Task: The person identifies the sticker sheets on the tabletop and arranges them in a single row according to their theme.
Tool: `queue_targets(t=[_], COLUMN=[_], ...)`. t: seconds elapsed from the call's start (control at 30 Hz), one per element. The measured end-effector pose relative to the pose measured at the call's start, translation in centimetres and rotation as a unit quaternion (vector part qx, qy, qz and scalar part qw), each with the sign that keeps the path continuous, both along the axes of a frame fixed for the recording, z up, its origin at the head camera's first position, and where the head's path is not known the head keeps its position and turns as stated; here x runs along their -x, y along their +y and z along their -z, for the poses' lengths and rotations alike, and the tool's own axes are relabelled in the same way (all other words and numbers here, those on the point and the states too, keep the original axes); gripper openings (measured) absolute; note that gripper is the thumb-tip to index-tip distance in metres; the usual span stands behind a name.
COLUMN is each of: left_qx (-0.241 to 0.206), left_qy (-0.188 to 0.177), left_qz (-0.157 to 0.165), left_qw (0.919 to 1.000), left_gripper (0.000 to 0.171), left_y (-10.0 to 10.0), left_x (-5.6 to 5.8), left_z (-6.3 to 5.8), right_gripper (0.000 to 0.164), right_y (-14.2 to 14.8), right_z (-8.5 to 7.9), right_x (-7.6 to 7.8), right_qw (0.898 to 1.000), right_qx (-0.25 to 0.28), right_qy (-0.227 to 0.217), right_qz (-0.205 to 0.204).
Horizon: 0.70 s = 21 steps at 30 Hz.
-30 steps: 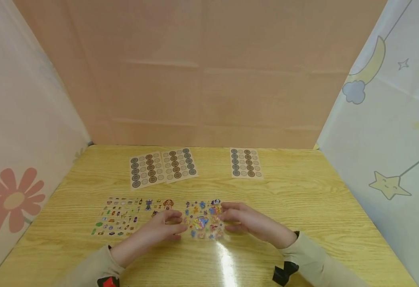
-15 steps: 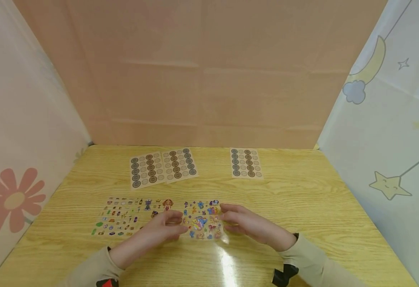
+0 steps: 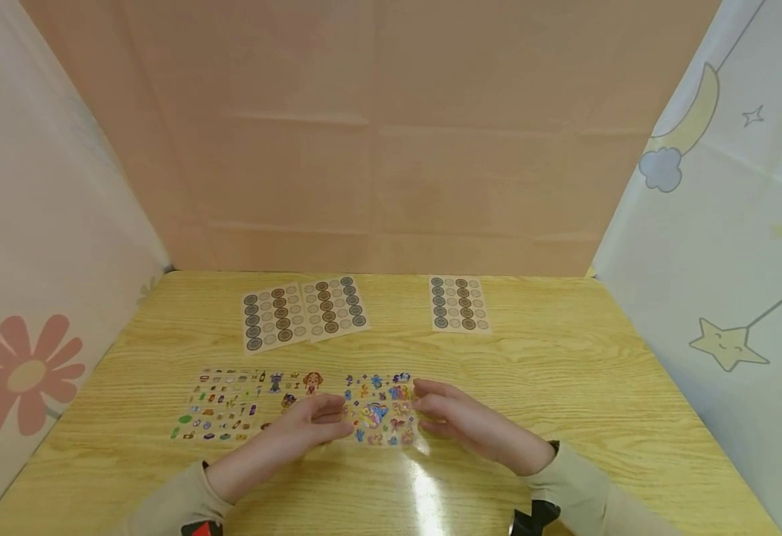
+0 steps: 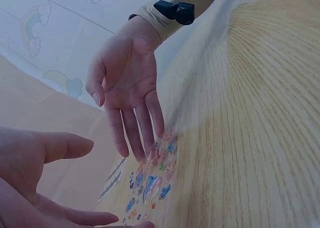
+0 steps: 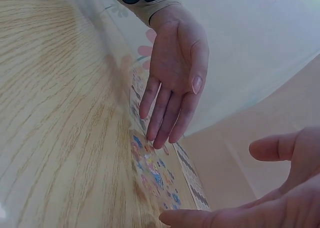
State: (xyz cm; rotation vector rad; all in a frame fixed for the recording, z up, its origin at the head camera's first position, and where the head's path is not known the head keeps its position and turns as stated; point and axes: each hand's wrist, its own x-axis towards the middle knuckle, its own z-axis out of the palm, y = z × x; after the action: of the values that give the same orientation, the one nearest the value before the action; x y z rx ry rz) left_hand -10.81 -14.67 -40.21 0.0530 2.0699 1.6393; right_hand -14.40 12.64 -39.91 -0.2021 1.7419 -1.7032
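A clear sheet of small colourful cartoon stickers [image 3: 376,414] lies flat on the table between my two hands. My left hand [image 3: 303,428] is at its left edge, palm turned inward, with fingers relaxed and thumb apart. Across from it my right hand [image 3: 467,423] faces in at the right edge, fingertips right by the sheet. In the left wrist view the right hand [image 4: 127,88] shows its palm with straight fingers pointing down to the stickers [image 4: 152,185]. The right wrist view shows the left hand [image 5: 175,83] the same way. Neither hand holds anything.
Left of the cartoon sheet is another clear sticker sheet [image 3: 219,406] with many tiny pictures and a few larger figures, partly behind the left hand. Farther back lie two overlapping coin-pattern sheets [image 3: 303,316] and a third such sheet [image 3: 460,305]. Printed cloth walls [image 3: 391,149] surround the table.
The cartoon sticker sheet has moved very slightly left and nearer, then settled about where it was. Both hands stay almost in place beside it.
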Motion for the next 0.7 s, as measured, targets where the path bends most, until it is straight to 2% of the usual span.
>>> queue_targets(t=[0.4, 0.7], left_qx=[0.002, 0.004], left_qy=[-0.015, -0.014], left_qz=[0.013, 0.005], left_qw=[0.9998, 0.9999], left_gripper=[0.070, 0.069], left_y=[-0.12, -0.37], left_x=[0.10, 0.19], left_z=[-0.38, -0.34], right_gripper=[0.072, 0.072], right_y=[-0.15, -0.21], right_z=[0.06, 0.07], right_x=[0.13, 0.03], right_qw=[1.000, 1.000], right_qx=[0.007, -0.003], right_qy=[0.002, 0.005], right_qz=[0.001, 0.001])
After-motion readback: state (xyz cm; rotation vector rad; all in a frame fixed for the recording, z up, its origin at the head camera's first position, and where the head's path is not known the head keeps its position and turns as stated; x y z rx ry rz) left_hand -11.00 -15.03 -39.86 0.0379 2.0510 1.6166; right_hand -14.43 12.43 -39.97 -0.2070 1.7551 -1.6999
